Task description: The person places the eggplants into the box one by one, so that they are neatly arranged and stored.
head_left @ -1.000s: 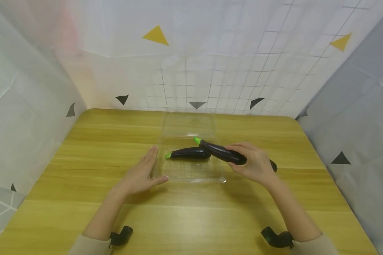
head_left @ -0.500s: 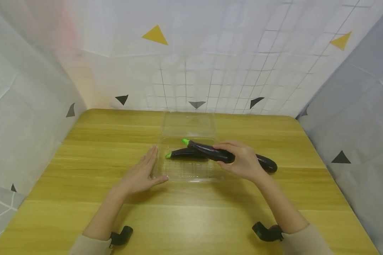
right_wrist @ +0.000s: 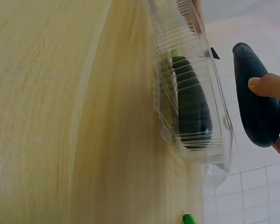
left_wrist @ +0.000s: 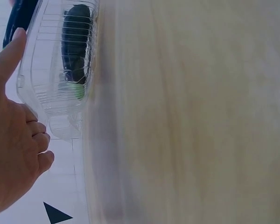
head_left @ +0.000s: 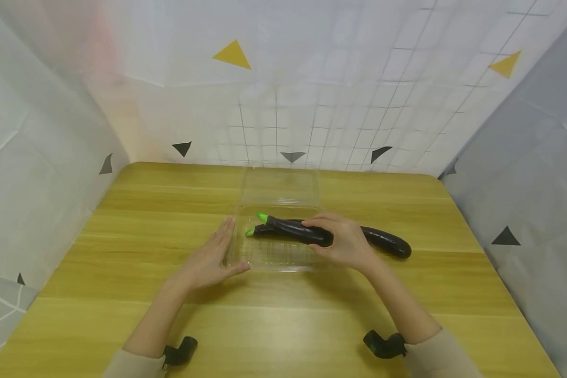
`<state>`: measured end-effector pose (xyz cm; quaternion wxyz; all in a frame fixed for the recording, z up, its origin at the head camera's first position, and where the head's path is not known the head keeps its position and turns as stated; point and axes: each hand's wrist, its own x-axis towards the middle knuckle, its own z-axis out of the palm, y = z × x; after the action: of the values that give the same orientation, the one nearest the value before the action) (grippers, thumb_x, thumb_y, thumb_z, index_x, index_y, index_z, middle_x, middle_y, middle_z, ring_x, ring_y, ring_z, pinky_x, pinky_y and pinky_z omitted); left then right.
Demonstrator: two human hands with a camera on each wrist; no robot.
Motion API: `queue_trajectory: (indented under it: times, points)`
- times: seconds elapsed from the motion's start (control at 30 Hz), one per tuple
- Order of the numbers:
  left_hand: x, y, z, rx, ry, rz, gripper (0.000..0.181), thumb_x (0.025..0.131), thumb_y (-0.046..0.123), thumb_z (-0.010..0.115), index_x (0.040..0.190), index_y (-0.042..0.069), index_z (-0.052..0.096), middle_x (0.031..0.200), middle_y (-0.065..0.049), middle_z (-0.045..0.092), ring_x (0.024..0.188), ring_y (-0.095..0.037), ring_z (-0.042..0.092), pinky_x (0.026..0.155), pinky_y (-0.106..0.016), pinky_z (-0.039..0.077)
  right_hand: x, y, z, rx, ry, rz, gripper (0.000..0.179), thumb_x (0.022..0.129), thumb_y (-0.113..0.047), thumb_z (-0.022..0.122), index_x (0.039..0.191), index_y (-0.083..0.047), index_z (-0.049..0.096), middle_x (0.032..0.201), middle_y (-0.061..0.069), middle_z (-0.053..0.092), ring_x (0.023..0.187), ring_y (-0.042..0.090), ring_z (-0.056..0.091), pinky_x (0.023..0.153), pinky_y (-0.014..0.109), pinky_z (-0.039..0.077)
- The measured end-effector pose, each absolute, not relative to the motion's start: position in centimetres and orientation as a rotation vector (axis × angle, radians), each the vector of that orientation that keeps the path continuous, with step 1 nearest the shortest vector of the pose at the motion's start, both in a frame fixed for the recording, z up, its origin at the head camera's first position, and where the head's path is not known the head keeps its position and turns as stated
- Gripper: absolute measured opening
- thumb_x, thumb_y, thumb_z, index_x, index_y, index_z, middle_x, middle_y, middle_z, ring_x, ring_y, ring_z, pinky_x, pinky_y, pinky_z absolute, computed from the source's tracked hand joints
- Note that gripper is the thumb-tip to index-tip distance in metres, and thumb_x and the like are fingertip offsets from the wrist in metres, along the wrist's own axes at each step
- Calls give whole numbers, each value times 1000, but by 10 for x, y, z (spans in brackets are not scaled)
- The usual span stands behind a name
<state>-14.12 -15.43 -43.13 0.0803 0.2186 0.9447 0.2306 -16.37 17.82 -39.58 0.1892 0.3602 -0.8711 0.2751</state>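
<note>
A clear plastic clamshell container (head_left: pixel 276 258) stands on the table with its lid (head_left: pixel 280 186) folded back. One eggplant (right_wrist: pixel 191 102) lies inside, its green stem toward the left. My right hand (head_left: pixel 344 242) grips a second eggplant (head_left: pixel 295 231) between thumb and fingers and holds it above the container; in the right wrist view it is higher than the rim. In the head view it partly covers the one inside. My left hand (head_left: pixel 210 257) rests against the container's left side, fingers straight along the wall and thumb at the front corner.
A third eggplant (head_left: pixel 388 243) lies on the wooden table (head_left: pixel 283 320) right of the container, partly hidden behind my right hand. Its green stem (right_wrist: pixel 189 218) shows low in the right wrist view. White sheeting (head_left: pixel 179 115) rises behind and at both sides.
My right hand has moved left with the held eggplant, bringing it further over the container. More of the third eggplant has come into view. My left hand has stayed in place.
</note>
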Motion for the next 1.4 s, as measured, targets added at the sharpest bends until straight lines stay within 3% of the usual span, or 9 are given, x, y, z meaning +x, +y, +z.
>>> queue_trajectory:
  times: [0.47, 0.8, 1.07, 1.27, 1.4]
  points:
    - [-143, -155, -432, 665, 2823, 693, 108, 87, 64, 56, 154, 6, -5, 161, -12, -7, 146, -31, 3, 115, -49, 14, -170, 166, -416, 1116, -2598, 812, 49, 72, -11, 84, 118, -13, 69, 117, 4, 66, 108, 24, 62, 85, 39, 54]
    - [-141, -155, -431, 650, 2810, 701, 108, 87, 62, 58, 154, 7, -6, 161, -10, -8, 146, -27, 1, 116, -47, 14, -174, 161, -426, 1168, -2739, 551, 46, 74, -19, 84, 117, -15, 69, 116, 2, 67, 107, 20, 63, 84, 37, 54]
    - [-142, -154, -433, 640, 2808, 706, 107, 87, 61, 59, 154, 8, -6, 161, -10, -8, 146, -30, 3, 115, -49, 14, -178, 155, -427, 1083, -2805, 464, 49, 73, -25, 86, 118, -18, 69, 118, -1, 66, 107, 19, 62, 74, 35, 55]
    - [-143, -154, -433, 644, 2803, 711, 107, 88, 60, 59, 154, 7, -7, 161, -10, -8, 146, -28, 1, 116, -48, 12, -176, 157, -429, 991, -2706, 615, 50, 73, -30, 85, 118, -15, 69, 117, 3, 66, 109, 23, 61, 82, 39, 54]
    - [-144, -154, -431, 651, 2807, 702, 108, 87, 63, 57, 154, 7, -7, 160, -12, -8, 146, -26, -1, 116, -47, 11, -171, 164, -426, 903, -2621, 771, 52, 73, -32, 85, 119, -14, 68, 116, 4, 67, 100, 24, 64, 71, 36, 56]
